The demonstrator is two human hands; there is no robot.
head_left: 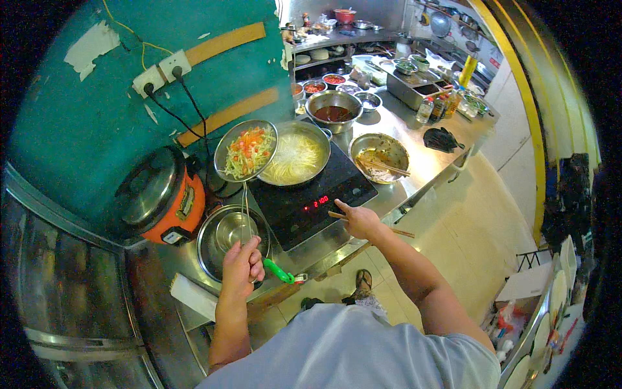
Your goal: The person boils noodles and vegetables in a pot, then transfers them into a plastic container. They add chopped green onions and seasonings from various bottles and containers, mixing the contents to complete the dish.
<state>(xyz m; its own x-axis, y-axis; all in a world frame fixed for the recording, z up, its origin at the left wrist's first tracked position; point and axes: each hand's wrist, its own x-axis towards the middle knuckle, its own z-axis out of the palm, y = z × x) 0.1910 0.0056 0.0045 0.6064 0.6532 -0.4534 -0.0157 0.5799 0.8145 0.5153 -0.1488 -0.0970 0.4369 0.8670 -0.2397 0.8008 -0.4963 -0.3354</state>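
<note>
My left hand is closed around the thin handle of a wire strainer. Shredded green and orange vegetables fill the strainer, which is held up beside the left rim of a steel pot. In that pot, pale noodles lie in liquid. It stands on a black induction cooker with a lit red display. My right hand grips wooden chopsticks, its index finger extended to the cooker's front control area; whether the fingertip touches the panel I cannot tell.
An orange rice cooker and a steel basin stand left. A green-handled tool lies at the counter edge. Behind are a bowl of dark sauce, a stained bowl with chopsticks, bottles and a black plastic bag.
</note>
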